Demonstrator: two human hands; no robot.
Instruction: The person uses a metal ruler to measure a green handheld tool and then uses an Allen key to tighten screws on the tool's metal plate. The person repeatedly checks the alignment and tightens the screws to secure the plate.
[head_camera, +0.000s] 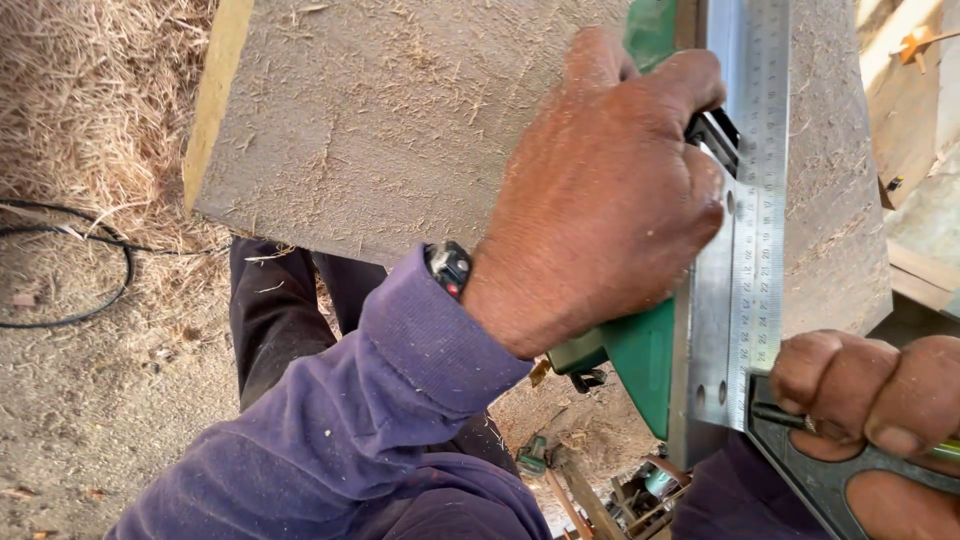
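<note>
A wide grey wooden board (380, 120) dusted with sawdust lies in front of me. My left hand (600, 200), in a purple sleeve with a dark wristwatch (450, 268), grips the top of a green power tool (640, 360) resting on the board near its right end. Beside the tool's metal base plate (705, 330) lies the steel blade of a square (760, 150), running along the board. My right hand (880, 395) at the bottom right holds the square's dark handle (820, 480) together with a thin pencil-like stick.
Wood shavings (90, 100) cover the ground at the left, and a black cable (90, 240) loops across them. Wooden pieces (910, 90) lie at the far right. Small tools and scraps (640, 490) sit on the ground below the board's near edge.
</note>
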